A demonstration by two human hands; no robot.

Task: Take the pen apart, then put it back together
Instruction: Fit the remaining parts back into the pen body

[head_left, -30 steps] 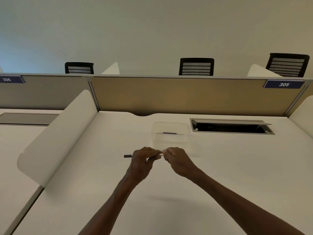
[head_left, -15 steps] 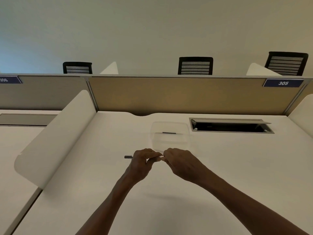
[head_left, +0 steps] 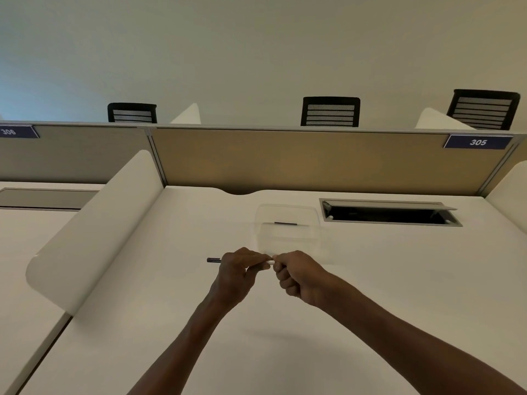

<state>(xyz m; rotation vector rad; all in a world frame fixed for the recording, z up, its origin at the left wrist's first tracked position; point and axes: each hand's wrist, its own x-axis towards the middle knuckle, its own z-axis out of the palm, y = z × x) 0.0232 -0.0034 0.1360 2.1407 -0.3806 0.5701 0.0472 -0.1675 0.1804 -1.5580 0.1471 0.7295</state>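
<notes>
Biggest risk here, probably: pulling or twisting too hard and sending some small inner part flying across the plain white desk (head_left: pixel 370 295), maybe toward the open cable slot (head_left: pixel 390 216) beyond and to the right of the grip. Also risking a slip, only fingertips pinching. Left hand (head_left: pixel 236 276) clamping around the middle of the slim pen with the dark end and white barrel (head_left: pixel 214 260), dark end poking out past the knuckles to the left. Right hand (head_left: pixel 299 276) closing on the white end, barely a gap between the two fists. Clear plastic tub (head_left: pixel 288 223) sitting just beyond the grip, holding a short dark piece, hard to tell what.
</notes>
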